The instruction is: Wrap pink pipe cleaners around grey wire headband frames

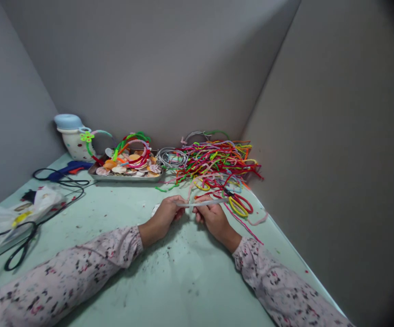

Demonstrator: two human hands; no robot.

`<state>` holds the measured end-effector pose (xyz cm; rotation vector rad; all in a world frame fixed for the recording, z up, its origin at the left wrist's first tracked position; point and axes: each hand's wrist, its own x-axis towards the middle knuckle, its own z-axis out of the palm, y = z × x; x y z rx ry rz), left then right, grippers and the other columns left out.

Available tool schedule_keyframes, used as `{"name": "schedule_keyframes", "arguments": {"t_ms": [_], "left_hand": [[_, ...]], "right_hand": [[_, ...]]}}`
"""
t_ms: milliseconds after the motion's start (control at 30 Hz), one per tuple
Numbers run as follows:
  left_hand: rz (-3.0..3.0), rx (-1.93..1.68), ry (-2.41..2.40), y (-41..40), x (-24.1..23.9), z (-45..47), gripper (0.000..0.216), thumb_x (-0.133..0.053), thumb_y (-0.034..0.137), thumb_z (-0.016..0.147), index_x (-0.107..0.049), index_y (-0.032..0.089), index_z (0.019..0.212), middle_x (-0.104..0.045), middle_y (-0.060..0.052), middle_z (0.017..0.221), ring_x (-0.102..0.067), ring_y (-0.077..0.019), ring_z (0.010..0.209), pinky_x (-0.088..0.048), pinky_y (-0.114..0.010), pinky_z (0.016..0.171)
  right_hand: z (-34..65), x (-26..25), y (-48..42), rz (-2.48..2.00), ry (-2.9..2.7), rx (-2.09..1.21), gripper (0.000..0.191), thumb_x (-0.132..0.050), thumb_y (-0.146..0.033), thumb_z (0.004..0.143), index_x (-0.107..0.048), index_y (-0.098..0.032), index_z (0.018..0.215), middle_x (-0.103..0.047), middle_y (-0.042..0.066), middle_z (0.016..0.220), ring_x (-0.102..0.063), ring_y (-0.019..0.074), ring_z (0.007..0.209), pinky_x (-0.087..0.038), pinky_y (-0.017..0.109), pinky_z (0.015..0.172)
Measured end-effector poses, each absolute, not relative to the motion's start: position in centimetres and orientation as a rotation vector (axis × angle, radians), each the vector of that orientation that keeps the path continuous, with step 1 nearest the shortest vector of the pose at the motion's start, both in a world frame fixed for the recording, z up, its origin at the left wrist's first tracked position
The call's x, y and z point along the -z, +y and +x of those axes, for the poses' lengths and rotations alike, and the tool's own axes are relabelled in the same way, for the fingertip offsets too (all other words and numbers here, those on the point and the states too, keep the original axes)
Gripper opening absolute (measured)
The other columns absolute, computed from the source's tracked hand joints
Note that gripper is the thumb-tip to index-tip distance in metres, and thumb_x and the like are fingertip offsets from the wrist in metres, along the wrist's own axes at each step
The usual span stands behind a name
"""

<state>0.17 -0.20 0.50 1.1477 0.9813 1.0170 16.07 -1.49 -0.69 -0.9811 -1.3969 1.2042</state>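
Observation:
In front of me, my left hand (166, 215) and my right hand (214, 218) are closed, a short gap between them. Both pinch a thin pale grey band (197, 204), which spans the gap and runs on past my right fingers. It looks like a headband hoop seen edge-on. A pale pink pipe cleaner (190, 188) comes down to the gap; whether my fingers hold it too is hidden. Just right of my right hand lie scissors with yellow handles (238, 207). Something white (155, 209) shows partly behind my left hand.
Behind my hands lie a heap of coloured pipe cleaners (217, 156), a coil of grey hoops (172, 158) and a metal tray (128, 179) of shells and wrapped headbands. Leftward are a blue-lidded cup (69, 131), a blue glue gun (69, 170), black cable (77, 193) and plastic bag (45, 204).

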Motion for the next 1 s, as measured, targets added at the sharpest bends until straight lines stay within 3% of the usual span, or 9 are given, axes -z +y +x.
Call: {"name": "schedule_keyframes", "arguments": {"t_ms": [133, 267, 433, 767, 1000], "left_hand": [[1.163, -1.024, 0.936, -0.6, -0.8, 0.3, 0.018, -0.060, 0.030, 0.071, -0.050, 0.016, 0.064, -0.044, 0.004, 0.052, -0.035, -0.0072, 0.044, -0.024, -0.022, 0.043], [1.206, -1.033, 0.925, -0.7, -0.8, 0.3, 0.012, -0.057, 0.024, 0.072, -0.056, 0.015, 0.080, -0.046, 0.005, 0.055, -0.038, -0.0079, 0.047, -0.028, -0.021, 0.046], [1.394, -1.171, 0.939, -0.7, -0.6, 0.1, 0.025, -0.059, 0.021, 0.072, -0.054, 0.018, 0.096, -0.054, 0.002, 0.080, -0.044, -0.0079, 0.058, -0.034, -0.020, 0.051], [1.820, -1.286, 1.060, -1.5, -1.0, -0.2, 0.014, -0.059, 0.021, 0.077, -0.061, 0.019, 0.091, -0.055, -0.004, 0.095, -0.050, -0.0120, 0.071, -0.040, -0.023, 0.062], [1.840, -1.283, 1.085, -1.4, -1.4, -0.3, 0.011, -0.060, 0.024, 0.078, -0.064, 0.019, 0.087, -0.057, -0.003, 0.091, -0.049, -0.0120, 0.069, -0.041, -0.023, 0.065]], "right_hand": [[16.3, 0.8, -1.3, -1.077, -1.388, -1.186, 0.036, -0.050, -0.046, 0.084, -0.059, -0.015, 0.066, -0.052, -0.002, 0.046, -0.043, 0.0077, 0.041, -0.035, 0.020, 0.041], [16.3, 0.5, -1.3, -1.036, -1.332, -1.171, 0.031, -0.053, -0.043, 0.084, -0.057, -0.016, 0.068, -0.053, -0.003, 0.048, -0.045, 0.0076, 0.042, -0.036, 0.019, 0.042], [16.0, -0.2, -1.5, -1.017, -1.304, -1.130, 0.030, -0.052, -0.044, 0.084, -0.054, -0.017, 0.070, -0.054, -0.003, 0.049, -0.046, 0.0078, 0.041, -0.036, 0.019, 0.041], [16.1, 0.0, -1.4, -1.012, -1.310, -1.178, 0.036, -0.053, -0.048, 0.083, -0.055, -0.017, 0.065, -0.053, -0.003, 0.047, -0.045, 0.0080, 0.040, -0.035, 0.019, 0.040], [16.0, 0.1, -1.3, -0.958, -1.265, -1.236, 0.034, -0.056, -0.048, 0.080, -0.055, -0.018, 0.066, -0.053, -0.003, 0.048, -0.044, 0.0075, 0.039, -0.034, 0.019, 0.039]]}}
